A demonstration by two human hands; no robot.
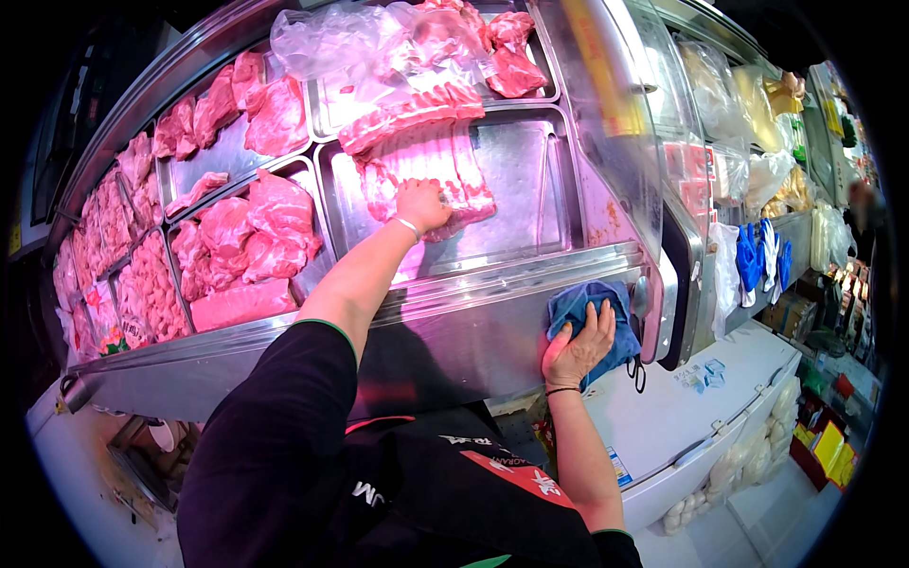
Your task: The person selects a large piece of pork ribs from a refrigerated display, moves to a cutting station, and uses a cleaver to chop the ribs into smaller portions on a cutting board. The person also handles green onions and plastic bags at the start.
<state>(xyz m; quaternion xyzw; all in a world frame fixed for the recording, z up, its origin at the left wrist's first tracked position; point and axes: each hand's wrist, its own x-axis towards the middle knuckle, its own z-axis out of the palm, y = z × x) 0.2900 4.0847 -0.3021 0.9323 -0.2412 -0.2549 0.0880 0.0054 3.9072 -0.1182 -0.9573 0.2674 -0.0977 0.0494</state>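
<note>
My left hand (pixel 422 204) reaches over the counter's front ledge into a metal tray (pixel 535 175). Its fingers are curled on the near edge of a rack of ribs (pixel 445 168), which lies in that tray. Another strip of ribs (pixel 409 115) lies across the tray's far rim. My right hand (pixel 584 348) is at the right end of the counter, closed on a blue cloth (pixel 620 312) and pressing it against the steel front. Part of the cloth is hidden beneath the palm.
More trays of raw meat (pixel 251 227) fill the case to the left. Clear plastic bags (pixel 331 43) lie at the back. A clear upright panel (pixel 615 114) bounds the right side. Beyond it stand a white chest freezer (pixel 701 407) and hanging blue and white gloves (pixel 753 256).
</note>
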